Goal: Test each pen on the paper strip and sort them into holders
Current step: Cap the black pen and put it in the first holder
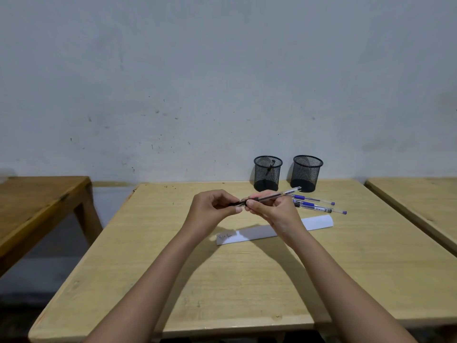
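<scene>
Left hand [214, 206]: pinches the pen's dark end.
Right hand [272, 211]: grips the pen [274, 195] by its barrel, above the table [222, 293].
Paper strip [249, 234]: one, beneath the hands; bare wood runs from it to the near edge.
Loose pens [316, 205]: three, bunched to the right.
Holders: two at the far edge; left holder [267, 173] has one pen inside, right holder [306, 173] stands beside it.

Light wood counter [222, 288] at centre, with dark specks near its far edge. Behind the counter is a pale grey wall [222, 82], scuffed and spotted. Left of the counter is a darker brown table [37, 201], with grey floor [49, 258] between them. Right of the counter is another light table [418, 194], cut off by the frame edge.
</scene>
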`<state>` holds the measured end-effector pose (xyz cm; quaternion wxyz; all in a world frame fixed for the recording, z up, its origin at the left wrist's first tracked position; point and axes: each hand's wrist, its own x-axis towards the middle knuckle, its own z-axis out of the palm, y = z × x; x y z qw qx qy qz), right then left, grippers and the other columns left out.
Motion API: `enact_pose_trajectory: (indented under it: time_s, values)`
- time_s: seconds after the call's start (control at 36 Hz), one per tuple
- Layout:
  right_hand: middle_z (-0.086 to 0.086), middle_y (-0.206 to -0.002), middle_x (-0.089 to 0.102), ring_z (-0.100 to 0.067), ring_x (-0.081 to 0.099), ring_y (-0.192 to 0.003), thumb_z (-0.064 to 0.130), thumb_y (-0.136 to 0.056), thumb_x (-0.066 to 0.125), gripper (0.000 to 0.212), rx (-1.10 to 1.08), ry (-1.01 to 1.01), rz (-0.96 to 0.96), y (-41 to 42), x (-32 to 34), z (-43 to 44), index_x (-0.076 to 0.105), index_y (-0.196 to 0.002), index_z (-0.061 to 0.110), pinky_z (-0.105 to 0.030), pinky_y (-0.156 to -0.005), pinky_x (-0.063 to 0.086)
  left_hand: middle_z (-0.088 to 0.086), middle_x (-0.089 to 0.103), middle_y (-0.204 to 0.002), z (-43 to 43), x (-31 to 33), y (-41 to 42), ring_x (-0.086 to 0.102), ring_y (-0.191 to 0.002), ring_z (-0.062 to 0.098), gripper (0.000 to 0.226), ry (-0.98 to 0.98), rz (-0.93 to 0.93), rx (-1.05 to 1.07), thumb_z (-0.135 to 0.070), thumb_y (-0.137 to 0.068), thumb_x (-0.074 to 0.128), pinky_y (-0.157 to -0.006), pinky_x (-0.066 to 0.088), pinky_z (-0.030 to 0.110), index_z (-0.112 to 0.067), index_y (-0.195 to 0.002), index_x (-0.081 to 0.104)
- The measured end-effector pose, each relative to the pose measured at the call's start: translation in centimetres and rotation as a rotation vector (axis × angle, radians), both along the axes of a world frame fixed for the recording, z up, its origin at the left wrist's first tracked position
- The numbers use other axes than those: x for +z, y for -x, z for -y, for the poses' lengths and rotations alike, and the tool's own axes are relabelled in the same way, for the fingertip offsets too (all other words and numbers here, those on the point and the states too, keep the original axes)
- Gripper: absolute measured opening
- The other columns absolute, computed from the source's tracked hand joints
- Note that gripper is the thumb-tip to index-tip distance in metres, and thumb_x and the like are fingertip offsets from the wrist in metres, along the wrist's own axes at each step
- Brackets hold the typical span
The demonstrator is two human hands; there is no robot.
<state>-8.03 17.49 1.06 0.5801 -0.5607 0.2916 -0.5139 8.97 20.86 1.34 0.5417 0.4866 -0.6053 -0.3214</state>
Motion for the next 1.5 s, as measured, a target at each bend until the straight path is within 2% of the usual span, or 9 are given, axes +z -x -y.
enact_pose_trajectory:
  time_s: [0.31, 0.56, 0.67, 0.81, 0.94, 1.11, 1.19, 1.31, 1.5]
  values:
    - [-0.003, -0.069, 0.067, -0.013, 0.061, -0.069, 0.004, -0.072, 0.072, 0.006, -0.066, -0.019, -0.035, 3.4, 1.4, 1.0, 0.068, -0.075, 0.007, -0.019, -0.071, 0.052, -0.002, 0.074, -0.082, 0.9, 1.4, -2.2, 0.065, -0.075, 0.007, 0.014, -0.029, 0.035, -0.022, -0.008, -0.071, 0.078, -0.069, 0.048, 0.014, -0.016, -0.082, 0.074]
    - [-0.002, -0.068, 0.070, -0.009, 0.063, -0.061, 0.004, -0.066, 0.080, 0.015, -0.140, 0.215, -0.540, 5.1, 2.1, 3.2, 0.071, -0.077, 0.010, -0.022, -0.055, 0.052, 0.000, 0.071, -0.084, 4.7, 4.4, -0.3, 0.065, -0.076, 0.004, 0.020, 0.051, 0.093, -0.076, -0.006, -0.075, 0.075, -0.074, 0.051, 0.015, -0.011, -0.094, 0.072]
    - [-0.003, -0.071, 0.068, -0.005, 0.061, -0.062, 0.006, -0.071, 0.076, 0.013, -0.174, 0.318, -0.714, 5.1, 2.1, 4.8, 0.071, -0.079, 0.014, -0.020, -0.066, 0.054, -0.001, 0.070, -0.084, 7.1, 5.6, 2.3, 0.064, -0.078, 0.005, 0.016, 0.115, 0.077, -0.126, -0.009, -0.079, 0.072, -0.074, 0.050, 0.014, -0.013, -0.094, 0.070]
    - [-0.004, -0.066, 0.061, -0.013, 0.054, -0.060, 0.000, -0.071, 0.068, 0.010, -0.337, 0.245, -0.574, 5.8, 1.3, 7.4, 0.062, -0.071, 0.008, -0.019, -0.060, 0.049, 0.000, 0.072, -0.091, 11.1, 4.9, 4.1, 0.068, -0.089, 0.010, 0.011, 0.081, -0.073, -0.109, -0.024, -0.088, 0.061, -0.083, 0.052, 0.022, -0.020, -0.095, 0.069]
    - [-0.013, -0.079, 0.066, -0.022, 0.064, -0.076, -0.001, -0.078, 0.067, 0.023, -0.483, 0.164, -0.281, 7.2, 1.5, 11.1, 0.056, -0.070, 0.018, -0.025, -0.067, 0.053, -0.009, 0.059, -0.112, 15.7, 1.7, 5.1, 0.056, -0.107, 0.010, 0.026, -0.046, 0.118, -0.008, -0.031, -0.086, 0.065, -0.083, 0.044, 0.009, -0.026, -0.109, 0.056]
    - [-0.009, -0.086, 0.069, -0.018, 0.066, -0.079, 0.012, -0.082, 0.067, 0.012, -0.641, 0.195, -0.265, 7.2, 1.8, 16.6, 0.059, -0.079, 0.021, -0.017, -0.069, 0.050, -0.013, 0.040, -0.129, 20.2, -1.8, 5.8, 0.040, -0.122, 0.007, 0.067, -0.145, 0.223, 0.015, -0.042, -0.075, 0.074, -0.108, 0.035, 0.035, -0.025, -0.132, 0.044]
    - [-0.004, -0.086, 0.067, -0.013, 0.064, -0.080, 0.012, -0.081, 0.067, 0.015, -0.618, 0.224, -0.350, 6.5, 1.2, 19.0, 0.058, -0.077, 0.023, -0.010, -0.072, 0.047, -0.006, 0.055, -0.126, 21.8, -2.7, 6.0, 0.051, -0.118, 0.009, 0.066, -0.158, 0.201, 0.021, -0.056, -0.061, 0.076, -0.104, 0.043, 0.040, -0.033, -0.118, 0.052]
    - [0.001, -0.078, 0.065, 0.002, 0.058, -0.070, 0.017, -0.081, 0.067, 0.005, -0.553, 0.248, -0.566, 5.6, 0.4, 21.1, 0.064, -0.083, 0.013, -0.002, -0.060, 0.040, -0.001, 0.053, -0.129, 23.2, -3.6, 6.2, 0.056, -0.116, 0.012, 0.085, -0.158, 0.113, 0.000, -0.058, -0.055, 0.079, -0.101, 0.047, 0.039, -0.026, -0.126, 0.047]
    - [-0.009, -0.085, 0.066, -0.019, 0.060, -0.079, 0.015, -0.077, 0.070, 0.009, -0.488, 0.263, -0.714, 4.6, 0.6, 22.2, 0.069, -0.084, 0.010, -0.028, -0.073, 0.049, -0.005, 0.054, -0.124, 23.4, -4.2, 6.7, 0.054, -0.110, 0.003, 0.074, -0.116, 0.031, 0.000, -0.024, -0.072, 0.080, -0.077, 0.048, 0.009, -0.020, -0.134, 0.040]
